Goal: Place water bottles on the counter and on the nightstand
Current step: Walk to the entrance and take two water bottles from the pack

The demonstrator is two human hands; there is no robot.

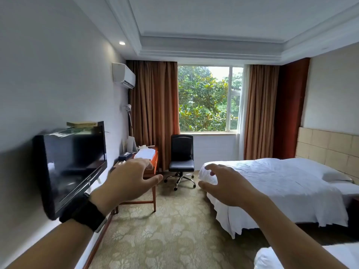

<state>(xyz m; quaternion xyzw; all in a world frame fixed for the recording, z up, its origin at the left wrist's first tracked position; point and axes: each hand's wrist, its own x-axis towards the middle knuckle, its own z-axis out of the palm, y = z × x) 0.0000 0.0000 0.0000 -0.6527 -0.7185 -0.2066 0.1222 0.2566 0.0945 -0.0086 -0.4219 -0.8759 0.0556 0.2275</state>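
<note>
Both my hands are stretched out in front of me in a hotel room, fingers spread and empty. My left hand (129, 179), with a black watch on the wrist, hovers in front of the wooden desk (153, 164) along the left wall. My right hand (227, 183) is held before the foot of the white bed (272, 181). No water bottle shows anywhere in view. A sliver of a reddish nightstand (355, 200) appears at the far right edge beside the bed.
A black TV (71, 164) hangs on the left wall. White towels (145, 153) and a tissue box lie on the desk. A black office chair (181, 160) stands under the window. A second bed's corner (275, 257) sits at bottom right. Patterned carpet runs between.
</note>
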